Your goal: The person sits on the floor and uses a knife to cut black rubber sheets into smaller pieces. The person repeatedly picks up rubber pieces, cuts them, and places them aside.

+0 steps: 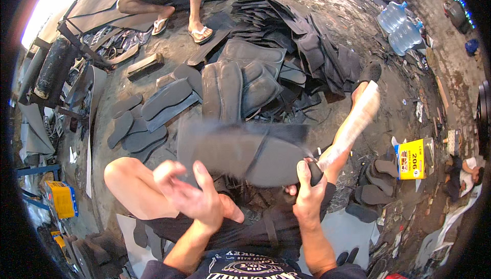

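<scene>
Above my lap is a dark grey foam sole sheet [220, 148], its left part smeared by motion. A curved line runs across it, and its right end is rounded like a shoe sole. My right hand [309, 194] closes on that right end, thumb on top. Beside the thumb, a black rounded piece [316, 173] sticks out of the same fist; its kind is unclear. My left hand [192, 192], partly blurred, is raised near the sheet's lower left edge with fingers spread and nothing in them.
A pile of moulded sole sheets [222, 87] lies ahead. Cut soles [148, 138] lie left of it, with more soles [376, 189] at right by a yellow box [411, 160]. Large water bottles [399, 28] stand far right. Another person [163, 2] sits at the top.
</scene>
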The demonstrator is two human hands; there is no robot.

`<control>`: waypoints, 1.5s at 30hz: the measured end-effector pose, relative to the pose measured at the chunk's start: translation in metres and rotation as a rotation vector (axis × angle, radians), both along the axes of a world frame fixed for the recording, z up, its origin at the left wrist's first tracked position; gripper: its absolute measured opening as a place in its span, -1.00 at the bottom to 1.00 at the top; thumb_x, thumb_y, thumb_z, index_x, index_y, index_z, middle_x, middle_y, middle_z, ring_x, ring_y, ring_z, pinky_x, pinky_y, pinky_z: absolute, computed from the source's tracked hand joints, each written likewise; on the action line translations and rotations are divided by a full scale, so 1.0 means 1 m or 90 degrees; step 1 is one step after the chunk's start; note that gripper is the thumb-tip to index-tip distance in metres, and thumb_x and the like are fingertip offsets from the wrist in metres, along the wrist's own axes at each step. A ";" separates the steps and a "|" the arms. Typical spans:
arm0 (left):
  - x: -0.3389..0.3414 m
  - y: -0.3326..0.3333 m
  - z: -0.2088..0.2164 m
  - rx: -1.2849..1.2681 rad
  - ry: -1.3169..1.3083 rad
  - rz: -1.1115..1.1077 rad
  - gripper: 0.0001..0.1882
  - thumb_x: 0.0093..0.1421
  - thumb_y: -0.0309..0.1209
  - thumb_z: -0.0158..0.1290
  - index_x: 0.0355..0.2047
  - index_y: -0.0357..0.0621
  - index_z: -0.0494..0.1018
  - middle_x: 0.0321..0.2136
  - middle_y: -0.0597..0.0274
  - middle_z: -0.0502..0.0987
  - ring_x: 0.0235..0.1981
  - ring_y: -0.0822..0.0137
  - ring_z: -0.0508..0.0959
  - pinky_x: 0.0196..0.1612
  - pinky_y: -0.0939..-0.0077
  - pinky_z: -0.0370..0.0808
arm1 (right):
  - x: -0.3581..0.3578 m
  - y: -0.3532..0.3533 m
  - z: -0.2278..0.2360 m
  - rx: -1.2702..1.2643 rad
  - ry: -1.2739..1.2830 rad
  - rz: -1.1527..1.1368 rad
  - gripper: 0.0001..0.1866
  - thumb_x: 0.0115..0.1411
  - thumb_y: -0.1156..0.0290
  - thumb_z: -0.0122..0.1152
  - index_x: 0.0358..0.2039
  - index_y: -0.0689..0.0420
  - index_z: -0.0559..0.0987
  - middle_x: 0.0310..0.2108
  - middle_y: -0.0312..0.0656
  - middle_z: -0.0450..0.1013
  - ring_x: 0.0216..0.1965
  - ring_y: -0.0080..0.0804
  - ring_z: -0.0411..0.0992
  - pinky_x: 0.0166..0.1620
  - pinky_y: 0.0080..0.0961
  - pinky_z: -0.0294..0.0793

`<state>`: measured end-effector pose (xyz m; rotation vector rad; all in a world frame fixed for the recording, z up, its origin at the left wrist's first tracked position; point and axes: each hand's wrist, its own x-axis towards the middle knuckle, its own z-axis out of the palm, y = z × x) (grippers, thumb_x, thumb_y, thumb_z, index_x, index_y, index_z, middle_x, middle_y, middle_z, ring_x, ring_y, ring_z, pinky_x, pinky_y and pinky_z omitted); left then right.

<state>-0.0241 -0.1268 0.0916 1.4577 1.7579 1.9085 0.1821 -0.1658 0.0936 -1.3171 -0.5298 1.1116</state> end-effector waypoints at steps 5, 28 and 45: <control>0.040 0.014 0.009 -0.234 -0.634 -0.263 0.27 0.03 -0.42 0.58 0.57 0.01 -0.08 0.35 -0.07 0.28 0.26 0.07 0.45 0.40 0.03 0.37 | -0.055 -0.003 -0.009 0.039 0.017 0.003 -0.77 0.41 0.39 0.41 -0.08 0.14 0.52 -0.39 -0.33 0.50 -0.54 -0.59 0.41 -0.45 -0.51 0.43; 0.005 0.025 -0.002 -0.345 -0.618 -0.334 -0.02 0.27 -0.38 0.44 0.59 -0.12 0.15 0.31 0.12 0.53 0.20 0.38 0.56 0.24 0.43 0.53 | -0.019 -0.014 -0.007 -0.118 -0.531 0.357 -0.33 0.59 -0.08 -0.04 -0.33 0.37 0.59 -0.49 0.26 0.47 -0.36 0.40 0.49 -0.29 0.03 0.45; 0.003 -0.058 0.007 -0.369 -0.558 -0.518 0.12 0.19 -0.45 0.49 0.59 -0.31 0.01 0.43 -0.05 0.36 0.38 0.21 0.43 0.45 0.25 0.36 | 0.012 0.078 -0.052 -0.085 -0.062 0.420 -0.24 0.58 -0.35 -0.28 -0.20 0.14 0.57 -0.52 -0.36 0.45 -0.63 -0.66 0.31 -0.55 -0.62 0.27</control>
